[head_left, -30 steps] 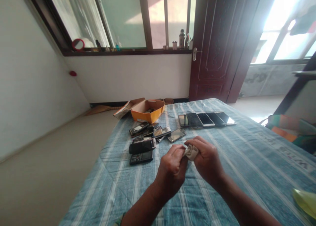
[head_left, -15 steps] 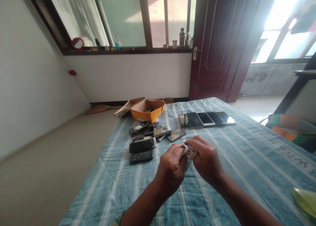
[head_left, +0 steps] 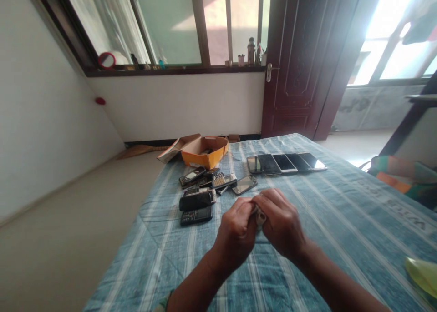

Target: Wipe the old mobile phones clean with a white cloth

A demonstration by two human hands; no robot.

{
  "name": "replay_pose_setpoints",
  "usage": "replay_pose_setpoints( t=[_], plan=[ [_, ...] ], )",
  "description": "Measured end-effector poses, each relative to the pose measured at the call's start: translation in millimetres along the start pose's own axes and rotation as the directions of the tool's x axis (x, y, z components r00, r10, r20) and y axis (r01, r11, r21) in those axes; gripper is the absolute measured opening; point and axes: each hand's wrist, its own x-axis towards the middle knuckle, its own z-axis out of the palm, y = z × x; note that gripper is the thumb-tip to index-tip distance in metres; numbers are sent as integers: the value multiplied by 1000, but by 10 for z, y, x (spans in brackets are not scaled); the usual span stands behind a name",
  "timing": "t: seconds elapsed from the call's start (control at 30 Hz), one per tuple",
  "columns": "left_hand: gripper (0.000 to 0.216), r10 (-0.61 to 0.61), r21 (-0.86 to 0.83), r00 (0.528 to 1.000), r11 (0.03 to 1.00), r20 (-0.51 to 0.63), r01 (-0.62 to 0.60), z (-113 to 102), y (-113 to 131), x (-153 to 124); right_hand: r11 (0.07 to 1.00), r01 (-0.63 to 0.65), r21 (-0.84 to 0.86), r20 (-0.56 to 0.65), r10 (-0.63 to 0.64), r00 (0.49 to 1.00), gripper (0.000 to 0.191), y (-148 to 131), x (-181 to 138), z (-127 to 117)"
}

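Both my hands meet above the blue striped bedspread (head_left: 341, 230). My left hand (head_left: 237, 232) and my right hand (head_left: 282, 223) are closed together on a small pale cloth (head_left: 260, 218), of which only a sliver shows between the fingers. Just beyond my hands lies a loose pile of old keypad phones (head_left: 201, 191) to the left. A silver touchscreen phone (head_left: 245, 184) lies nearest my hands. Farther back a neat row of smartphones (head_left: 285, 163) lies side by side.
An open orange cardboard box (head_left: 204, 152) sits at the bed's far left corner. A dark wooden door (head_left: 300, 62) and a window sill with small bottles (head_left: 251, 52) are behind. A yellow-green thing (head_left: 421, 275) lies at the bed's right edge.
My hands have drawn closer together and squeezed the cloth, so less of it shows now. The phones and box have not moved.
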Motion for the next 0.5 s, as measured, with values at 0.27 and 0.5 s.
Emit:
replay_pose_setpoints(
  t=[0.27,0.5],
  plan=[
    [14,24,50,1000,998,-12,-23,12,19,18,984,-176,23,-46,177,983,23,160,-1,1],
    [16,4,-2,1000,1000,10,-4,22,6,-17,996,54,-72,1,-54,999,29,-18,9,-18]
  ],
)
